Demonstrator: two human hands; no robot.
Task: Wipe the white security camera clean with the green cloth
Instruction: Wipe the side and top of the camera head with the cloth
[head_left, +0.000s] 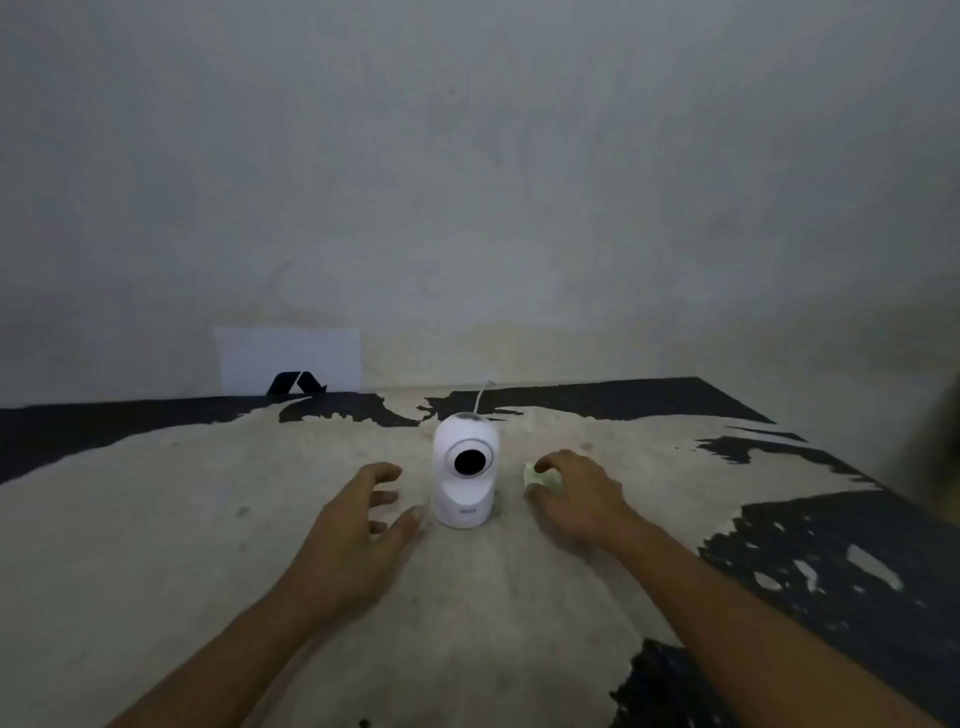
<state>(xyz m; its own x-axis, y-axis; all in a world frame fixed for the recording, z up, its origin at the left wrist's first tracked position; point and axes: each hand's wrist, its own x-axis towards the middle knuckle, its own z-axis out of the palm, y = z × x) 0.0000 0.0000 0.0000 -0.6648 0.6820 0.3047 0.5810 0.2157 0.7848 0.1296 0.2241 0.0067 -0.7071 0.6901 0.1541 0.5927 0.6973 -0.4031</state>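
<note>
The white security camera (465, 470) stands upright in the middle of the worn table, its round black lens facing me and a white cable running back from its top. My left hand (358, 525) hovers just left of its base, fingers spread and curled, a small gap between the thumb and the camera. Right of the camera, my right hand (574, 496) rests over the small pale green cloth (540, 477) lying on the table, fingers closing on it. Most of the cloth is hidden under the fingers.
The table (208, 519) has a pale, scuffed top with black patches along the back and right side. A white sheet (291, 358) with a black mark leans against the grey wall at the back left. The table's right edge falls away at the far right.
</note>
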